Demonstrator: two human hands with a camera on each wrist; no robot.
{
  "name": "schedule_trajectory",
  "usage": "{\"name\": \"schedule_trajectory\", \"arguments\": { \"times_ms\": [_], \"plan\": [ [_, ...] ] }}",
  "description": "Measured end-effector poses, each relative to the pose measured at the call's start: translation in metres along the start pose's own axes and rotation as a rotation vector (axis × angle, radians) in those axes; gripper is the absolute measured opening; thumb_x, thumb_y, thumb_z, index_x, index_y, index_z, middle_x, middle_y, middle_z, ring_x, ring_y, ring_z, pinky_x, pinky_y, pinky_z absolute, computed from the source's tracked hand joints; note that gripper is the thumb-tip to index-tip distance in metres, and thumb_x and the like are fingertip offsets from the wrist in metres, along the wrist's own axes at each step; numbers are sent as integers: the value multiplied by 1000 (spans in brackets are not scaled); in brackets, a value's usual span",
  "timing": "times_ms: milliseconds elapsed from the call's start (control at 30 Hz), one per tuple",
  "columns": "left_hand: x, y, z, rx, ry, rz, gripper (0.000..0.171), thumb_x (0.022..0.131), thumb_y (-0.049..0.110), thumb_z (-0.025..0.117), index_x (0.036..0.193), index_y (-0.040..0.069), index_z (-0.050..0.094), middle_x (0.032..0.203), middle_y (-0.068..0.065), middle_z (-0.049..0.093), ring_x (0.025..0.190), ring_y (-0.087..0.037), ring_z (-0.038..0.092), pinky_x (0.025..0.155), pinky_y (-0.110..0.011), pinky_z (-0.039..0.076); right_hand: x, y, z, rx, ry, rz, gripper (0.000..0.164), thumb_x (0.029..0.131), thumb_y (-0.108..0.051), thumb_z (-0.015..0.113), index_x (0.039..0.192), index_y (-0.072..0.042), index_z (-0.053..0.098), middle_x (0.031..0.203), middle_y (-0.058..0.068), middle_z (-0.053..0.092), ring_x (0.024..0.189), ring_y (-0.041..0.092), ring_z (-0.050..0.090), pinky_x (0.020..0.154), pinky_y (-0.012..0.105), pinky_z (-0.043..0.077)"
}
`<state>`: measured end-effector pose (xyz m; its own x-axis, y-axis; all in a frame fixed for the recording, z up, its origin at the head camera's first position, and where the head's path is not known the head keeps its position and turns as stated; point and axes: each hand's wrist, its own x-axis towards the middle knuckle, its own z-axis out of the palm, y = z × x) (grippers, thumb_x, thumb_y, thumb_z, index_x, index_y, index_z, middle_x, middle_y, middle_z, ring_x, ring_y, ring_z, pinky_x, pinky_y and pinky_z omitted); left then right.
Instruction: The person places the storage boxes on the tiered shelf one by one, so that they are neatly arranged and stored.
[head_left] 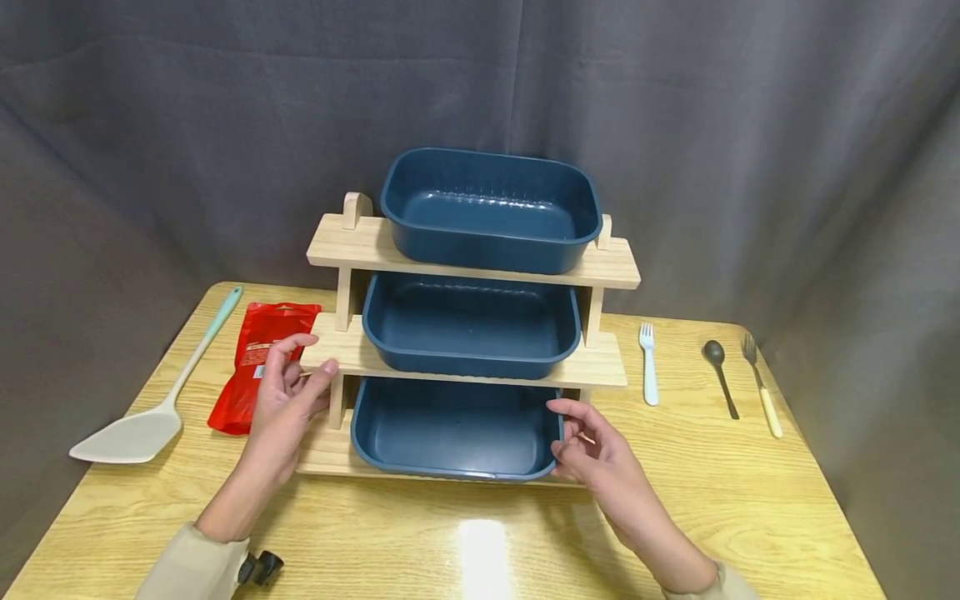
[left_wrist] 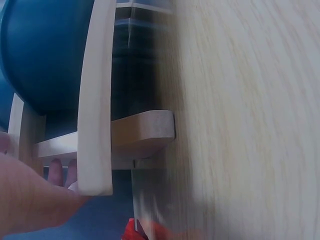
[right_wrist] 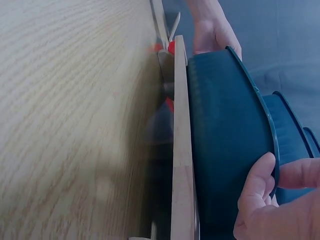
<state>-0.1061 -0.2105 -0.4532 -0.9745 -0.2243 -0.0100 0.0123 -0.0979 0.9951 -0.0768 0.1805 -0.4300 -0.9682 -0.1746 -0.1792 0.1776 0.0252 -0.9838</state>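
A three-tier wooden rack (head_left: pixel 341 242) stands on the table, with a dark blue bin on each tier: a top bin (head_left: pixel 487 250), a middle bin (head_left: pixel 472 325) and a bottom bin (head_left: pixel 457 425). My left hand (head_left: pixel 285 408) grips the left end of the middle shelf, thumb at its front edge; in the left wrist view some fingers reach behind the wood. At the right, my right hand (head_left: pixel 607 454) pinches the rim of the bottom bin near its front corner. The right wrist view shows thumb and fingers on either side of that rim.
Left of the rack lie a red pouch (head_left: pixel 243 383) and a spatula (head_left: pixel 146 429) with a mint handle. To the right are a light blue fork (head_left: pixel 649 367), a dark spoon (head_left: pixel 718 367) and a fork (head_left: pixel 761 387) with a cream handle. A grey curtain (head_left: pixel 225 150) hangs behind.
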Motion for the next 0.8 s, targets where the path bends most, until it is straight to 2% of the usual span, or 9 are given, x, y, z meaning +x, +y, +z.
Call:
{"name": "schedule_trajectory", "arguments": {
  "times_ms": [467,633,800],
  "plan": [
    [1,-1,-1,-14,4,-3,47,108,22,73,147,26,49,132,-7,60,114,-22,61,87,-26,60,6,-2,-3,-31,-23,2,51,98,9,55,149,2,54,109,11,43,95,23,60,83,33,61],
    [1,0,-1,-13,2,-5,47,108,22,73,147,26,48,133,-8,60,114,-22,61,88,-26,60,6,0,-3,-25,-27,-9,50,99,9,55,148,3,54,109,11,43,93,22,60,83,33,61],
    [-1,0,0,-27,8,5,48,107,20,74,149,23,50,131,-7,60,112,-21,61,88,-26,60,2,-1,-8,-44,-35,-38,48,102,6,58,149,-1,55,110,14,46,95,23,62,84,37,62]
  ]
}}
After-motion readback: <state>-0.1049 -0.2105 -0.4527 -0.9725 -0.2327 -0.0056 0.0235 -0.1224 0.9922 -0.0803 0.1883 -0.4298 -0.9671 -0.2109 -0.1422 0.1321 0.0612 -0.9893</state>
